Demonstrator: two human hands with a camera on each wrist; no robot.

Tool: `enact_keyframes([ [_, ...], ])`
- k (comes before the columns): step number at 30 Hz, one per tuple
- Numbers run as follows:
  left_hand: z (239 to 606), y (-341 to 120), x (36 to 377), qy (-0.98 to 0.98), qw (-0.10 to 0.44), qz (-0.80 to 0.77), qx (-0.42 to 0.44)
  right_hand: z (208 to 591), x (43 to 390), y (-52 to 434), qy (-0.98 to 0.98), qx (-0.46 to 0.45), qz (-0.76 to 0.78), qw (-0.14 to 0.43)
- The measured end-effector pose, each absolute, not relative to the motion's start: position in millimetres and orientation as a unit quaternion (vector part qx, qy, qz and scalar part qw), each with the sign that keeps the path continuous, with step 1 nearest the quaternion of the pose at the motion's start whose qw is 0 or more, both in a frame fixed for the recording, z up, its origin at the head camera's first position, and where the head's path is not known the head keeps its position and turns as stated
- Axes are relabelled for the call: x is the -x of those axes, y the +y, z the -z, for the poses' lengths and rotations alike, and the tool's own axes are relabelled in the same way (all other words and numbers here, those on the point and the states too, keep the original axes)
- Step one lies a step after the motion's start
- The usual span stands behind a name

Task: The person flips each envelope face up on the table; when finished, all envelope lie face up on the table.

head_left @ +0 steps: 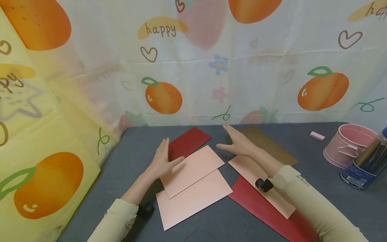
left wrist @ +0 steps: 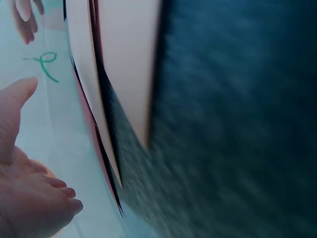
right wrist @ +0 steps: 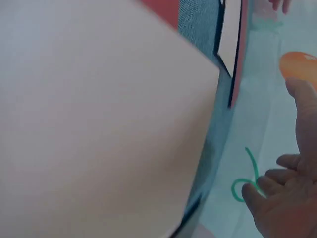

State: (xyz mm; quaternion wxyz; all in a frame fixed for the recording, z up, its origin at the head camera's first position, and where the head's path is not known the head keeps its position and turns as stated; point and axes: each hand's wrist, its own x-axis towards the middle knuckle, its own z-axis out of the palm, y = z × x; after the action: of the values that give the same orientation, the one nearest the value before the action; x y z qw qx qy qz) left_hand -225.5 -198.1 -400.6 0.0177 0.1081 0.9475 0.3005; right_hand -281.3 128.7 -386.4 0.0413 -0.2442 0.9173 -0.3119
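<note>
My left hand (head_left: 161, 163) hovers with fingers extended and thumb spread, over the left edge of a pink rectangular paper piece (head_left: 193, 171) and beside a dark red one (head_left: 188, 143). A second pink piece (head_left: 196, 203) lies partly under the first. On the other side my right hand (head_left: 240, 143) is held with fingers outstretched, over a brown paper piece (head_left: 269, 146) and the end of a third pink piece (head_left: 279, 200). Under that lies a long red piece (head_left: 263, 211). Both hands hold nothing; in the wrist views the left palm (left wrist: 34, 198) and right palm (right wrist: 292, 203) stand apart from the paper.
At the right stand a pink metal bucket (head_left: 340, 148) and a glass jar of pens (head_left: 359, 174). A small pink eraser-like block (head_left: 317, 135) lies near the back edge. A fruit-printed cloth (head_left: 257, 87) hangs behind the grey tabletop (head_left: 323, 178) and along its left.
</note>
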Motion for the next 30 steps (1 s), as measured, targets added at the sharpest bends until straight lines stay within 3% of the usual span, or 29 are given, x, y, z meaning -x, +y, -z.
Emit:
enact_keyframes([
  [15, 410.2, -235.3, 215.6, 0.953, 0.092, -0.255, -0.134, 408.6, 297.9, 93.3, 0.907, 0.229, 0.336, 0.105],
  [30, 415.3, -243.8, 217.0, 0.955, 0.097, -0.254, -0.120, 411.7, 302.5, 78.1, 0.895, 0.218, 0.365, 0.138],
])
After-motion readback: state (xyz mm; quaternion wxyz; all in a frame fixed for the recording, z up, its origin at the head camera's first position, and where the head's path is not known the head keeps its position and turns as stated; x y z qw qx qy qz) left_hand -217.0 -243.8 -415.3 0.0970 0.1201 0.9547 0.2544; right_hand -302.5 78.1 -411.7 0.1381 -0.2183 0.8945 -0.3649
